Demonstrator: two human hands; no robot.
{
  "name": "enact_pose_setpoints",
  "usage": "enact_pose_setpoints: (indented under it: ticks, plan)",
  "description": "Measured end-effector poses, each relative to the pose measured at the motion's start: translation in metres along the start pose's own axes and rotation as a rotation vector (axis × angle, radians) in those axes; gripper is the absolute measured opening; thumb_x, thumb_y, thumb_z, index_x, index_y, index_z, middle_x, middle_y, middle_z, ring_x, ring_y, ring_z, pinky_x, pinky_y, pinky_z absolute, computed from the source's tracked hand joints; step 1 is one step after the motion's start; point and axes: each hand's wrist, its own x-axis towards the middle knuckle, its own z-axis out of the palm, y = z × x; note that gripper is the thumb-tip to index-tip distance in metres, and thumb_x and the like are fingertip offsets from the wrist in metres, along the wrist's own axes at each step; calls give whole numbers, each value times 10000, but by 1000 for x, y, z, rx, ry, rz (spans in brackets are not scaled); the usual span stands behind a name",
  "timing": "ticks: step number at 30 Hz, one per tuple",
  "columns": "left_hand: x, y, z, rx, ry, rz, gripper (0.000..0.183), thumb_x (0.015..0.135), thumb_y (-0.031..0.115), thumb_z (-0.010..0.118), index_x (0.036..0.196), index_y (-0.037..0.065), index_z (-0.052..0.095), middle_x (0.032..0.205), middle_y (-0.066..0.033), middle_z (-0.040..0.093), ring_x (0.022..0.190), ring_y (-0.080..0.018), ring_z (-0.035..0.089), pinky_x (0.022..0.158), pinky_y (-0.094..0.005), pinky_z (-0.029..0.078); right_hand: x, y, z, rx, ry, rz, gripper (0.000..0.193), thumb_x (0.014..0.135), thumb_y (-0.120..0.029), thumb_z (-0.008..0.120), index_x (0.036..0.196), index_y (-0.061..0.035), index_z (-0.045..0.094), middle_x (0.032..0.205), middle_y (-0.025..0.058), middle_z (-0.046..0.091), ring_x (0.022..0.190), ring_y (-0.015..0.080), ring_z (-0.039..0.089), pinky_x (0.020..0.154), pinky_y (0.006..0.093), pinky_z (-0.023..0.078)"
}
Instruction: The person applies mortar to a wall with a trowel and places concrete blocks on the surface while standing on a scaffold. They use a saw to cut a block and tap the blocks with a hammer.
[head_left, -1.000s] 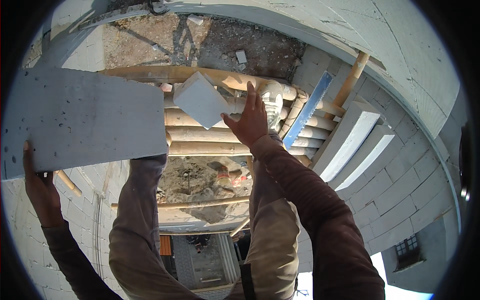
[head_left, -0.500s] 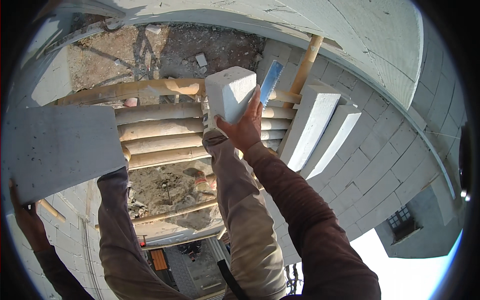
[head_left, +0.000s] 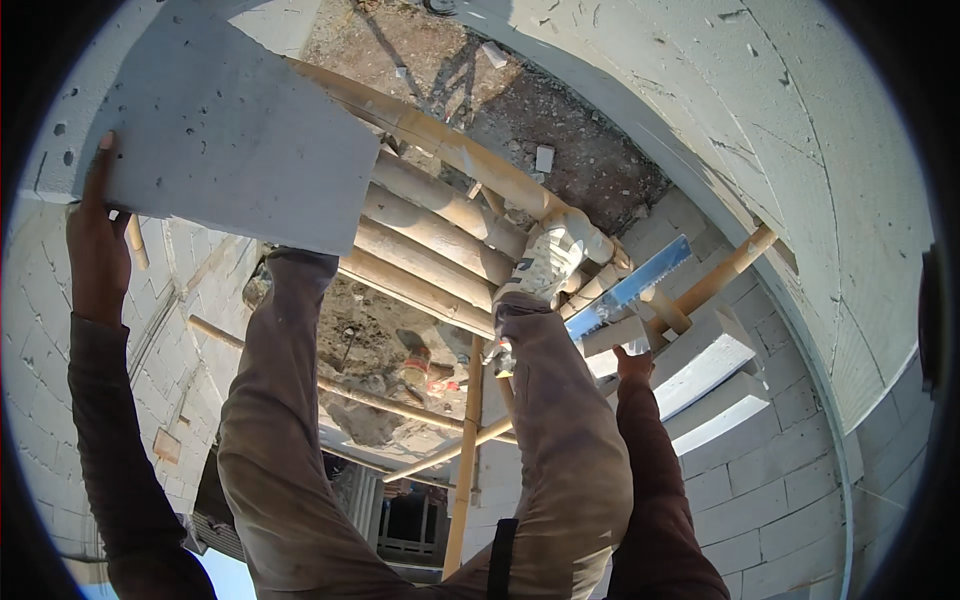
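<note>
A large pale concrete block (head_left: 235, 140) fills the upper left. My left hand (head_left: 98, 245) grips its near left corner, one finger lying along the face and the others under the edge. At the right, my right hand (head_left: 634, 366) holds a smaller white block piece (head_left: 610, 338), low beside my leg; part of the piece is hidden by the leg and the saw. Just beyond that piece lies a handsaw blade (head_left: 635, 285) with a toothed edge, its handle out of sight.
Bamboo poles (head_left: 440, 220) form the platform under my shoe (head_left: 548, 265). Wide gaps between poles show rubble ground (head_left: 375, 340) far below. Two long white block strips (head_left: 705, 365) lie at the right by a block wall (head_left: 750, 470). An upright bamboo pole (head_left: 463, 470) stands between my legs.
My right hand has carried the small block piece from the poles ahead down to the right, beside the saw. The view has turned, and the large block now appears higher up.
</note>
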Motion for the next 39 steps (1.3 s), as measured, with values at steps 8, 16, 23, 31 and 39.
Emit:
enact_pose_setpoints:
  ticks: [8,16,23,31,39]
  plan:
    - [-14,78,-29,-1182,305,-496,528,956,219,713,1348,-83,532,1004,-140,692,821,-186,692,786,-315,581,-104,-225,-148,-33,-48,-1126,745,867,-346,767,1415,51,457,1363,277,522,1269,437,517,1082,481,427]
    - [-20,98,-15,-1573,169,-515,937,851,350,829,1352,-99,176,1273,-299,500,1163,-376,620,908,-437,595,-256,-439,-118,427,-407,-1641,726,956,-297,650,1517,46,341,1457,201,488,1338,280,467,1115,417,376]
    - [0,57,77,-1995,-59,-484,961,842,392,831,1461,-77,265,1382,-265,471,1338,-360,473,1100,-489,446,-244,-487,-66,314,-682,-1386,624,1038,-380,494,1478,53,401,1430,164,521,1276,249,493,1102,375,373]
    - [28,-13,182,-2231,-163,-584,876,840,459,810,1464,-12,416,1384,-193,544,1345,-317,475,1129,-480,386,-275,-586,-34,119,-264,-1322,635,963,-517,609,1189,73,671,1094,193,720,1009,275,659,939,392,494]
    - [44,-55,266,-2065,-237,-568,891,881,586,720,1456,-35,442,1436,-177,528,1326,-297,491,1106,-462,380,-273,-639,10,-17,-195,-1394,676,924,-591,626,1167,34,707,1098,207,732,1045,307,678,960,408,495]
